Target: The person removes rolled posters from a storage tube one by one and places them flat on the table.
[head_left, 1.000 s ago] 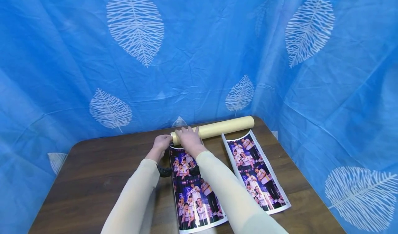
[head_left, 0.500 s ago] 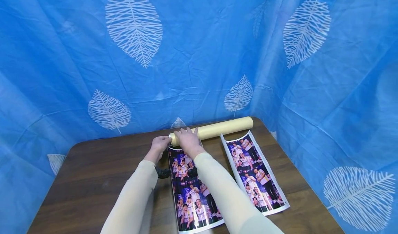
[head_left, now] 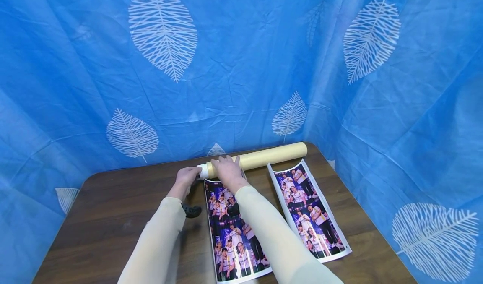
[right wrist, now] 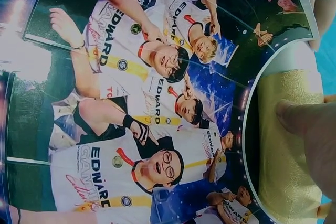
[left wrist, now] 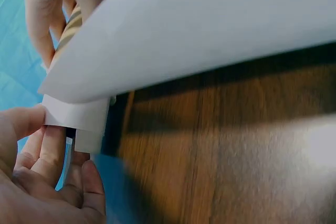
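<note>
A pale yellow cardboard tube (head_left: 275,155) lies along the table's back edge. My right hand (head_left: 229,171) grips its left part from above, and in the right wrist view the thumb presses on the tube (right wrist: 283,177). From the tube's left end sticks a short length of white rolled paper (head_left: 204,171). My left hand (head_left: 185,178) pinches that roll; the left wrist view shows thumb and fingers at the white edge (left wrist: 79,114). How much of the roll sits inside the tube is hidden. A glossy photo print (head_left: 226,238) with curled sides lies below both hands, partly under my right arm.
Another photo print (head_left: 315,217) with curled-up edges lies on the right of the dark wooden table (head_left: 113,225). A blue curtain (head_left: 241,66) with white leaf patterns hangs behind the table and along its right. A black strap (head_left: 191,211) is on my left wrist.
My left hand has moved left, drawing more of the white roll out of the tube's end. The right hand and the tube have stayed nearly in place.
</note>
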### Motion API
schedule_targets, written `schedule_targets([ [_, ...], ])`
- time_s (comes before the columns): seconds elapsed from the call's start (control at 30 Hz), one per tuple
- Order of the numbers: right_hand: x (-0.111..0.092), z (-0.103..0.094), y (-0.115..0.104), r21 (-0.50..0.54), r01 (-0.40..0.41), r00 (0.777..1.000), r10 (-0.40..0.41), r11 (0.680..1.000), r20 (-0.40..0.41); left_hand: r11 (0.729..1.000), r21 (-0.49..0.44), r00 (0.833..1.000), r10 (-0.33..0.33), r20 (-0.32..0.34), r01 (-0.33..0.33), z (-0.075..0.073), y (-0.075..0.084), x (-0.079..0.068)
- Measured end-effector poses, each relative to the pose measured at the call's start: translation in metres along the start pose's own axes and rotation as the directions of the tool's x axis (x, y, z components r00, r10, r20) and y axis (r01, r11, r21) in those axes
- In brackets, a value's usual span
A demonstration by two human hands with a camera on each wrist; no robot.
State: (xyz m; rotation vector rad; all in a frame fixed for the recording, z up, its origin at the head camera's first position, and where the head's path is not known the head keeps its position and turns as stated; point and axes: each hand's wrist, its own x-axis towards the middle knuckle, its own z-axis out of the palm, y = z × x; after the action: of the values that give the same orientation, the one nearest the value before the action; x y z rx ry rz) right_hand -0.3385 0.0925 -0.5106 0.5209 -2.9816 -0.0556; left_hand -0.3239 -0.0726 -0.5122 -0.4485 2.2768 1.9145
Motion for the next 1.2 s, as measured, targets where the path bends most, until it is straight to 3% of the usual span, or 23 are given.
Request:
schedule_targets([
  [0.53,-0.001,0.001,0.001,-0.019,0.006,1.0,-0.006,1.0,0.013,0.999,0.021,0.999,-0.045,0.004,0.045,-0.02,-0.004,-0.002],
  [0.83,-0.002,0.0,0.0,-0.002,0.015,1.0,-0.015,1.0,-0.023,0.998,0.052,0.999,-0.034,0.01,0.033,-0.029,-0.007,-0.001],
  [1.2,-0.001,0.002,0.0,-0.006,0.011,1.0,-0.011,1.0,-0.006,0.996,0.083,0.999,-0.035,0.013,0.034,-0.04,-0.012,0.003],
])
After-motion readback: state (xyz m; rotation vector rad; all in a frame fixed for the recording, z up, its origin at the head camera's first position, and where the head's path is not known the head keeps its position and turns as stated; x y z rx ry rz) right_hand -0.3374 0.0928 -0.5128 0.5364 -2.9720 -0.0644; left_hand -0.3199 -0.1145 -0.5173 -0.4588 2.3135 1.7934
